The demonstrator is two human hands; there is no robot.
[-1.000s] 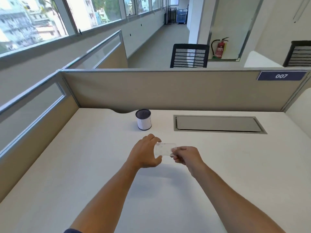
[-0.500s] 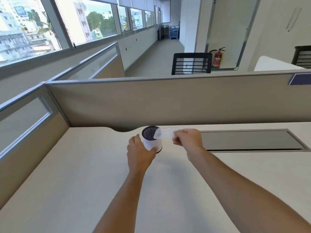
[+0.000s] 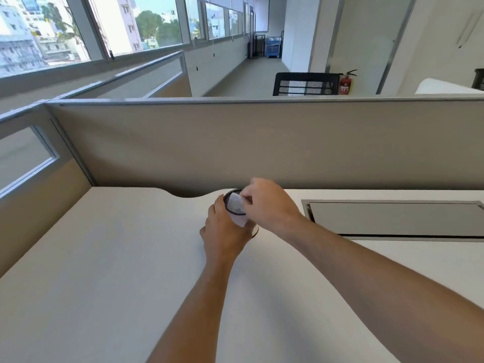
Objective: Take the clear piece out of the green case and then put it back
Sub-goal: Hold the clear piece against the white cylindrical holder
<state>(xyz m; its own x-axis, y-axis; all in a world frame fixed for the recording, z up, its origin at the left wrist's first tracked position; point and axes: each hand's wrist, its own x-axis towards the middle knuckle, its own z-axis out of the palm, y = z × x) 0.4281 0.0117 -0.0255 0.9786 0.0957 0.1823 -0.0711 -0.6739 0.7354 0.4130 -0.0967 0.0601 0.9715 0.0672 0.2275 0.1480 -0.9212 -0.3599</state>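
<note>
A small white cylindrical cup (image 3: pixel 254 232) with a dark mesh rim stands at the back of the desk. My left hand (image 3: pixel 222 231) is wrapped around its near side. My right hand (image 3: pixel 267 203) hovers over the mouth, pinching a clear, flat plastic piece (image 3: pixel 235 204). The piece leans down into the opening, and its lower end overlaps the cup's wall. Much of the cup is hidden by both hands. I see nothing green in this view.
The pale desk (image 3: pixel 104 258) is bounded by a grey partition (image 3: pixel 262 145) at the back and another on the left. A recessed grey hatch (image 3: pixel 392 218) lies to the right of the cup. A curved notch (image 3: pixel 188 193) cuts the desk's back edge.
Both hands went from mid-desk to the cup. My left hand let go of the clear piece and gripped the cup. My right hand brought the piece over the rim and tipped it into the mouth.
</note>
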